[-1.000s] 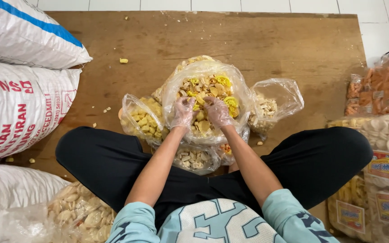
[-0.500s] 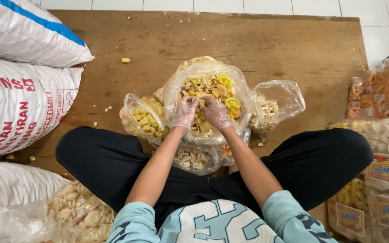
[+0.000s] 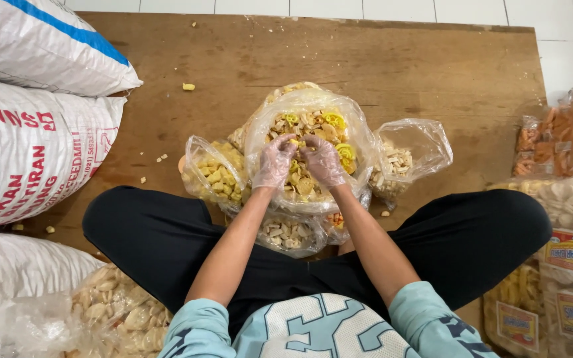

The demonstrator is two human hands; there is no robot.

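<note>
Thin clear plastic gloves on left hand (image 3: 274,162) and right hand (image 3: 323,161), light blue top with white and navy block print, sleeves pushed up, black trousers

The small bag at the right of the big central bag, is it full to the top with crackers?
No, the small clear bag holds only a low layer of pale crackers at its bottom, and its upper part is empty.

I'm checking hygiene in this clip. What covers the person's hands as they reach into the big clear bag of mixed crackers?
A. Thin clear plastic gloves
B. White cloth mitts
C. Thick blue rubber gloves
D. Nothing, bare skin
A: the left hand and right hand each show a crinkled, see-through plastic film over the skin, inside the big clear bag.
</note>
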